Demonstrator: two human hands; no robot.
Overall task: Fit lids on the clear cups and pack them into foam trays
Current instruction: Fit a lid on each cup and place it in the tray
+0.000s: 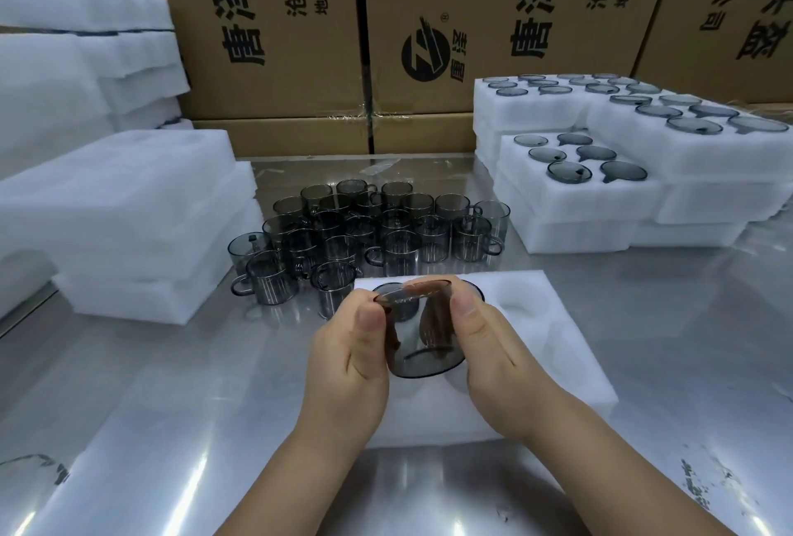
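Note:
I hold one smoky clear cup [422,357] tilted above a white foam tray [553,346], its mouth turned away from me. My left hand [347,359] grips its left side and my right hand [493,355] grips its right side. Both thumbs lie near the rim, where a thin clear lid [412,290] sits across the mouth. Behind the tray stands a cluster of several more handled cups [386,230] on the steel table. One tray pocket [521,303] to the right of the cup shows bare foam.
Stacked foam trays packed with lidded cups [600,175] stand at the right. Plain foam blocks [116,226] are piled at the left. Cardboard boxes [283,28] form a wall at the back. The steel tabletop [171,428] reflects light in front.

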